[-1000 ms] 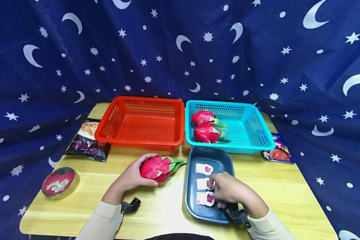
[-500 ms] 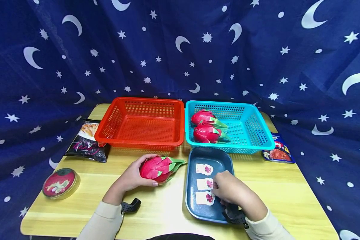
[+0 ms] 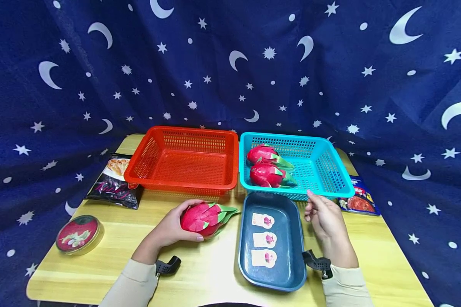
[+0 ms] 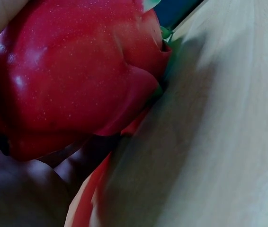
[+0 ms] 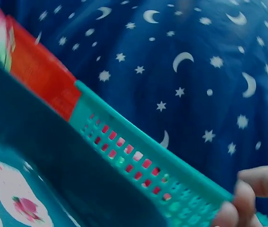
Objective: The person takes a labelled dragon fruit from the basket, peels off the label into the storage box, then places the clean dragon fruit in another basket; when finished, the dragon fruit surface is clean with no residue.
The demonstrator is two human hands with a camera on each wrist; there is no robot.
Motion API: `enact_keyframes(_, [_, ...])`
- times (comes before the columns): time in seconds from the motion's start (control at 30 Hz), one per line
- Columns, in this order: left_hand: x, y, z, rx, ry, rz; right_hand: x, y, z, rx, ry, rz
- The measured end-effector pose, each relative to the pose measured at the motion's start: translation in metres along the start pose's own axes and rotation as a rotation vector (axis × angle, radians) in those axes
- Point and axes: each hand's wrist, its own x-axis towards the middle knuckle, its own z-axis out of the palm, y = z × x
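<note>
My left hand (image 3: 176, 226) grips a pink dragon fruit (image 3: 205, 218) with green leaf tips, its thumb along the near side and fingers round the far side. In the left wrist view the smooth red skin of the dragon fruit (image 4: 72, 71) fills the palm, close over the tabletop. My right hand (image 3: 326, 215) is raised at the right of a dark blue tray (image 3: 288, 256), near the front rim of the teal basket (image 3: 230, 187). Its fingers (image 5: 245, 201) are loosely bent, with nothing visible between them. Three white picture cards (image 3: 264, 239) lie in a column in the tray.
Two more dragon fruits (image 3: 266, 175) lie in the teal basket's left part. Left of it stands a red basket (image 3: 184, 186). A dark snack bag (image 3: 113, 183) and a round tin (image 3: 78, 234) are at the left, a blue pouch (image 3: 359, 198) at the right.
My right hand has left the cards in the tray and moved up and right, past the tray's edge towards the teal basket. My left hand keeps its grip on the dragon fruit.
</note>
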Motion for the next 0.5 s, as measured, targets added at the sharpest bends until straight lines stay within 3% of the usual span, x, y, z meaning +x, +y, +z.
enact_keyframes(0.13, [0.0,0.0,0.0,0.005,0.0,0.003,0.007,0.007,-0.012,0.327,0.024,0.195])
enact_keyframes(0.2, [0.0,0.0,0.001,0.003,0.004,0.006,0.009,0.01,-0.014,0.461,0.042,0.251])
enact_keyframes(0.33, [-0.001,0.0,0.002,0.0,0.006,0.011,0.013,0.017,-0.013,0.673,0.058,0.237])
enact_keyframes(0.5, [-0.001,-0.002,0.002,0.009,0.0,0.011,0.018,0.025,-0.013,0.861,-0.018,0.168])
